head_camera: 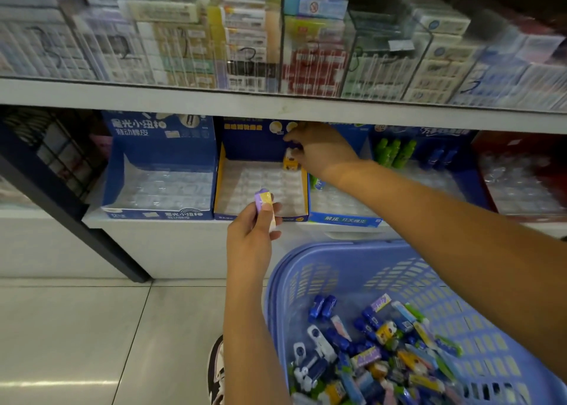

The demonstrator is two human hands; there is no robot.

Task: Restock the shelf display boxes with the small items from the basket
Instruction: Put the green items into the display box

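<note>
A blue-and-yellow display box with a clear slotted tray stands in the middle of the lower shelf. My right hand reaches into its back right corner and pinches a small yellow-and-white item standing in a slot. My left hand is in front of the box and grips a purple-and-yellow packet upright. A lilac plastic basket at the lower right holds several small mixed items.
A blue display box with bare slots stands to the left. Another blue box with green items is on the right, then a red one. The upper shelf edge overhangs my right hand. A black rack post slants at the left.
</note>
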